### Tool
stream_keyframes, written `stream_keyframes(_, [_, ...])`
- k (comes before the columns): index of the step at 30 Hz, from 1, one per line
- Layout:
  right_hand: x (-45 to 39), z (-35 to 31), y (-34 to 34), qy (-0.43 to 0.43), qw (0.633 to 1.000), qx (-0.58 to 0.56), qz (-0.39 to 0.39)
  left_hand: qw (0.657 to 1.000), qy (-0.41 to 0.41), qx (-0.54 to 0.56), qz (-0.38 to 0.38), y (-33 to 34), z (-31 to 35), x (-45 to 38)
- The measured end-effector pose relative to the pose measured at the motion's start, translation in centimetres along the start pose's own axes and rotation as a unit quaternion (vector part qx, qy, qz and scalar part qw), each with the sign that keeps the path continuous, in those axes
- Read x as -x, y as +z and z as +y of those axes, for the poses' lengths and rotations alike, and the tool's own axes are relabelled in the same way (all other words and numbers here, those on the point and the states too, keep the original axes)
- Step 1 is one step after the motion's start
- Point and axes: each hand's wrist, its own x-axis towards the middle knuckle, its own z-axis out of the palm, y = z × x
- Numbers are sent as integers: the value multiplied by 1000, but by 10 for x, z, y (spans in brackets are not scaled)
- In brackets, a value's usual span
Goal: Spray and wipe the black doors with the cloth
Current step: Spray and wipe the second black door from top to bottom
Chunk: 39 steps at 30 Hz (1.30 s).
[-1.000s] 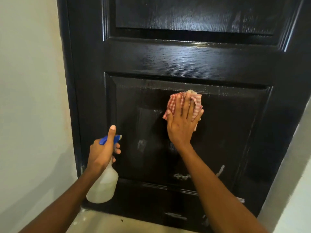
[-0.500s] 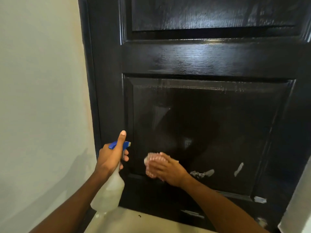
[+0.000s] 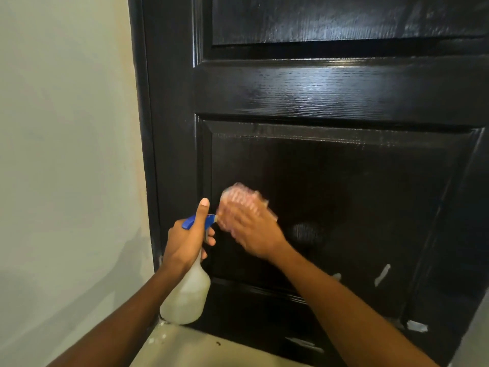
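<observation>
I judge I'm midway through: my right hand (image 3: 251,229) presses the cloth (image 3: 239,197) flat-fingered against the black door (image 3: 330,88), at nine o'clock on its lower panel, blurred with motion. White smears at five o'clock look unwiped. My left hand (image 3: 185,242) grips the spray bottle (image 3: 185,298) by its blue head. The door is glossy, wood-grained, with bevelled panels; the bottle is cloudy plastic.
</observation>
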Motion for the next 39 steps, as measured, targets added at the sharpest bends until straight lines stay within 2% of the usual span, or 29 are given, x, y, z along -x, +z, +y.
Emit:
stream_keyframes(2, [48, -21, 34, -101, 992, 22, -70, 1000, -2, -7, -19, 5, -5, 4])
stream_keyframes(5, [87, 1, 42, -100, 992, 51, -64, 999, 3, -7, -44, 14, -10, 8])
stream_keyframes(8, [97, 70, 0, 31, 998, 42, 25, 998, -8, 10, -62, 27, -19, 13])
stream_keyframes(10, [111, 125, -33, 140, 985, 57, 83, 996, -20, 24, -89, 39, -25, 16])
stream_keyframes(12, [139, 175, -57, 278, 951, 63, 118, 991, -31, 49, -118, 54, -27, 19])
stream_keyframes(14, [166, 200, -73, 407, 902, 43, 137, 985, -36, 81, -150, 72, -25, 23])
stream_keyframes(16, [173, 196, -74, 477, 868, 18, 139, 980, -37, 94, -173, 90, -22, 26])
stream_keyframes(17, [172, 189, -70, 488, 863, 5, 129, 978, -34, 98, -180, 99, -21, 28])
stream_keyframes(19, [171, 168, -58, 444, 891, -11, 96, 980, -14, 87, -176, 115, -23, 31])
stream_keyframes(21, [184, 136, -34, 283, 958, 12, 43, 985, 10, 62, -163, 128, -26, 34])
stream_keyframes(23, [212, 93, -4, 82, 995, 44, -33, 987, 22, 40, -155, 135, -31, 36])
stream_keyframes(24, [229, 70, 9, 6, 995, 43, -87, 987, 25, 30, -159, 138, -33, 38])
stream_keyframes(26, [256, 33, 34, -83, 976, 50, -193, 985, 34, 6, -171, 141, -38, 40])
stream_keyframes(28, [267, 12, 48, -100, 959, 62, -257, 983, 31, -5, -180, 140, -41, 38])
stream_keyframes(30, [267, 16, 50, -96, 962, 53, -252, 982, 17, 0, -189, 139, -45, 35])
stream_keyframes(32, [259, 34, 39, -44, 980, 35, -191, 982, 11, -11, -190, 137, -49, 33])
stream_keyframes(35, [254, 72, 13, 172, 982, 3, -78, 985, -10, -4, -173, 139, -51, 32])
stream_keyframes(37, [259, 90, 1, 341, 940, -5, 9, 986, -19, 1, -165, 147, -47, 30])
stream_keyframes(39, [263, 106, -6, 492, 868, -19, 61, 985, -32, 16, -171, 160, -41, 30])
